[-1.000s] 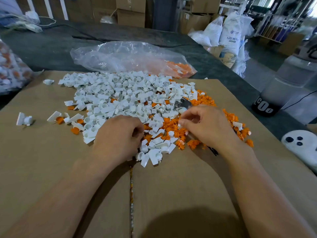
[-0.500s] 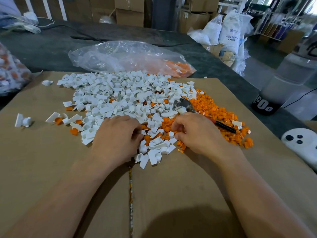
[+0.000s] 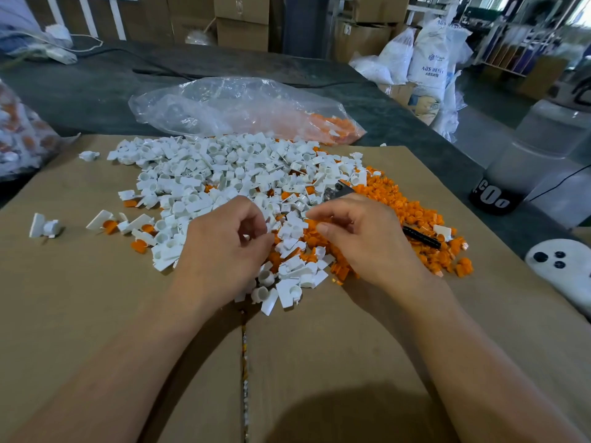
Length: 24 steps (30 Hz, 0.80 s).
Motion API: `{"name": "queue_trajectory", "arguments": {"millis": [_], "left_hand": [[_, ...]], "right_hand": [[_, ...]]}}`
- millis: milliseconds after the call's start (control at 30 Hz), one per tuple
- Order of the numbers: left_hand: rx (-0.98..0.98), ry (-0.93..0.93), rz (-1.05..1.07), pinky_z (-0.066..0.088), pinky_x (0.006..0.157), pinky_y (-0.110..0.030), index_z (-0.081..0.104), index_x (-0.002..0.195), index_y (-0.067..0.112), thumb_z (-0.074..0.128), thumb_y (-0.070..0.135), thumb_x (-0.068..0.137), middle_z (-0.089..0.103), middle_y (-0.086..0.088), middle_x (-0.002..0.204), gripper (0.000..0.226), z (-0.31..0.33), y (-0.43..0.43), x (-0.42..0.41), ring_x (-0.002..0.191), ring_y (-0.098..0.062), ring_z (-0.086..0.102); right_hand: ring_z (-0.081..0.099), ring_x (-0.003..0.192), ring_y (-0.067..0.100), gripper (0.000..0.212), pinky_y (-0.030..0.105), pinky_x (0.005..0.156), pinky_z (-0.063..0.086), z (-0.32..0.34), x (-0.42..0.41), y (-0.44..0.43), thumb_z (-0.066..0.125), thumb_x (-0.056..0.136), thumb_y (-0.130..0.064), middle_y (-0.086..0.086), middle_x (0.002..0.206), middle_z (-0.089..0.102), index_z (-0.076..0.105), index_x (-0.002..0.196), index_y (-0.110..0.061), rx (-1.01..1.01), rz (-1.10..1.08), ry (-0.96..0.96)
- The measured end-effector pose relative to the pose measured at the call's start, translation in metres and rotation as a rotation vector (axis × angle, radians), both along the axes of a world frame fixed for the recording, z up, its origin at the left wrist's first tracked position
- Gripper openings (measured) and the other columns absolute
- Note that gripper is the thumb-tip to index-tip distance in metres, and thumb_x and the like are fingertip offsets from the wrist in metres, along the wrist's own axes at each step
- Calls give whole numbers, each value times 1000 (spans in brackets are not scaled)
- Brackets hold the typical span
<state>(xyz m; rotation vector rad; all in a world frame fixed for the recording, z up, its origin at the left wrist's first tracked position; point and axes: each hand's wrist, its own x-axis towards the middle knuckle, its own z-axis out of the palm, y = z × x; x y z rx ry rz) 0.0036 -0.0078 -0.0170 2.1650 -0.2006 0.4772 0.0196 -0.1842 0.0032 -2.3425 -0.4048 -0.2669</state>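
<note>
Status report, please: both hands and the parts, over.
Left hand pinches white part. Right hand curled above orange parts, grip unclear. Pliers lie partly under right hand.

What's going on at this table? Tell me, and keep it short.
A person is working through a heap of small plastic pieces spread on a cardboard sheet. The left hand, fingers curled, seems to pinch a white part at the near edge of the white pile. The right hand hovers curled over the orange pieces; whether it holds one is unclear. Pliers lie in the heap behind it, and a clear bag lies beyond.
</note>
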Motion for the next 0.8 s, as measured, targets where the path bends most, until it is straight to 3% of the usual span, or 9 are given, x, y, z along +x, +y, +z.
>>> {"name": "queue_trajectory", "arguments": {"millis": [67, 167, 333, 400, 500, 600, 800], "left_hand": [[-38, 13, -7, 38, 57, -1, 49, 78, 37, 75, 17, 74, 57, 15, 74, 33, 2, -1, 0, 75, 8, 54], [-75, 31, -33, 39, 60, 0, 57, 99, 42, 78, 23, 71, 59, 18, 78, 40, 2, -1, 0, 72, 13, 53], [-130, 57, -111, 42, 57, -5, 66, 93, 29, 77, 12, 72, 61, 23, 64, 30, 3, -5, -2, 59, 8, 57], [-187, 60, -140, 45, 58, -6, 64, 90, 34, 73, 7, 76, 64, 24, 69, 31, 3, -5, -3, 60, 8, 60], [-362, 124, -175, 55, 67, -17, 65, 86, 32, 64, -1, 82, 71, 8, 79, 33, 5, -6, -3, 69, -6, 69], [-487, 181, -227, 57, 67, -20, 65, 81, 21, 61, -6, 82, 71, 8, 74, 28, 7, -6, -2, 68, -12, 71], [-582, 196, -316, 54, 61, -16, 66, 78, 15, 67, -3, 72, 70, 6, 69, 19, 10, -6, -4, 62, -10, 69]], "right_hand": [[57, 75, -3, 19, 4, 64, 44, 2, -5, 5, 64, 84, -9, -17, 85, 58, 70, 99, -20, 167, 38, 45], [64, 77, 4, 23, 19, 72, 53, 3, -12, 14, 69, 79, -8, -13, 83, 66, 67, 86, -30, 326, 88, 56], [64, 78, -1, 21, 13, 73, 50, 2, -16, 22, 67, 80, -2, -17, 81, 64, 71, 95, -17, 339, 125, 36], [64, 72, -1, 23, 13, 70, 51, 2, -15, 23, 69, 79, -3, -15, 75, 64, 69, 86, -24, 358, 110, 57], [62, 67, -1, 32, 11, 64, 50, 2, -15, 22, 71, 77, -5, -15, 68, 62, 61, 73, -35, 353, 61, 23], [60, 64, -3, 34, 9, 60, 48, 2, -15, 21, 71, 77, -5, -16, 64, 60, 59, 69, -36, 335, 28, -15], [59, 59, -3, 31, 9, 56, 47, 1, -16, 24, 71, 76, -8, -16, 59, 58, 57, 67, -34, 278, -15, -79]]}}
